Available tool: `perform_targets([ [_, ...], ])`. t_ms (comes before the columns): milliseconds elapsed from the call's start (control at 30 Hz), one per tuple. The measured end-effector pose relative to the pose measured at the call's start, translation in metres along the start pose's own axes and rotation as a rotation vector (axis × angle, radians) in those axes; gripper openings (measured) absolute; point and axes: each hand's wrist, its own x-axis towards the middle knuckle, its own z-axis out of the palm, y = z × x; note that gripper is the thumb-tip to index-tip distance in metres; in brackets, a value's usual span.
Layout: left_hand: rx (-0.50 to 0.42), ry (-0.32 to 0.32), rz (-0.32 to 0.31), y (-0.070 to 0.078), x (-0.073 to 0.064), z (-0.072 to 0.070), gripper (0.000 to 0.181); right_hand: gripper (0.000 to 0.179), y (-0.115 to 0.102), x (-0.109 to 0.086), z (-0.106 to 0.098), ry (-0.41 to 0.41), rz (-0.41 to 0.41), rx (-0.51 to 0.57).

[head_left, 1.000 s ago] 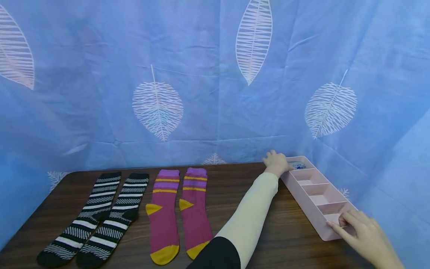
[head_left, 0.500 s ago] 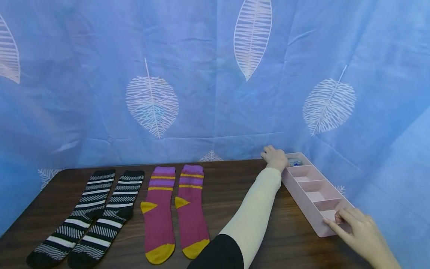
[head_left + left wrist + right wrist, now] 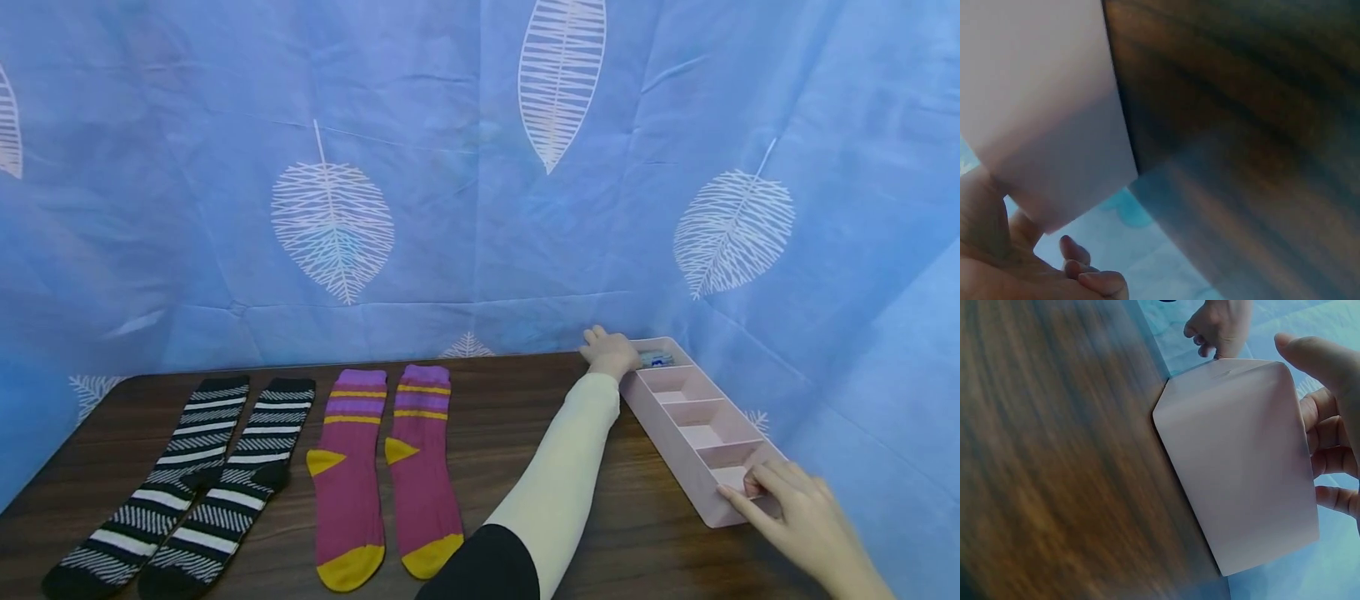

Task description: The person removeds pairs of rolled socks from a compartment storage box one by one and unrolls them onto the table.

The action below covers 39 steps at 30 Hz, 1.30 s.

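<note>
A pale pink divided organizer box point(image 3: 670, 450) lies lengthwise at the table's right side. My left hand point(image 3: 612, 354) is at its far end, thumb side against the box corner; in the left wrist view the other fingers point(image 3: 1100, 282) are loosely bent past the box's end wall point(image 3: 1054, 100). My right hand point(image 3: 806, 512) grips the near end, thumb point(image 3: 750, 510) at the rim and bent fingers over the nearest compartment. In the right wrist view the fingers point(image 3: 1333, 459) sit behind the end wall point(image 3: 1241, 469). Small clear packets with blue marks point(image 3: 657, 359) lie in the farthest compartment.
A pair of black-and-white striped socks point(image 3: 232, 492) lies flat at the left of the dark wooden table point(image 3: 540, 433). Beside it lies a maroon pair with yellow toes and heels point(image 3: 350, 492). A blue leaf-print curtain point(image 3: 450, 208) hangs behind and to the right.
The head view has shifted slightly, so socks and curtain prints sit farther left in it. Both hands stay at the ends of the box, which has hardly moved.
</note>
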Motion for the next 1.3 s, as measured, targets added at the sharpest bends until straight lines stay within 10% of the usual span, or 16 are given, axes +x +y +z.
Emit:
perform_targets([
  [567,0.022,0.133,0.124,0.001,0.009,0.022,0.045,0.034,0.004,-0.003,-0.002,0.039,-0.031,0.014],
  [1000,-0.161,0.066,-0.026,0.008,0.005,0.019,0.027,0.034,0.004,-0.003,-0.002,0.028,-0.01,0.004],
  [1300,-0.177,0.184,0.094,0.0,0.007,0.024,0.029,0.036,0.006,-0.002,0.001,0.041,-0.032,0.012],
])
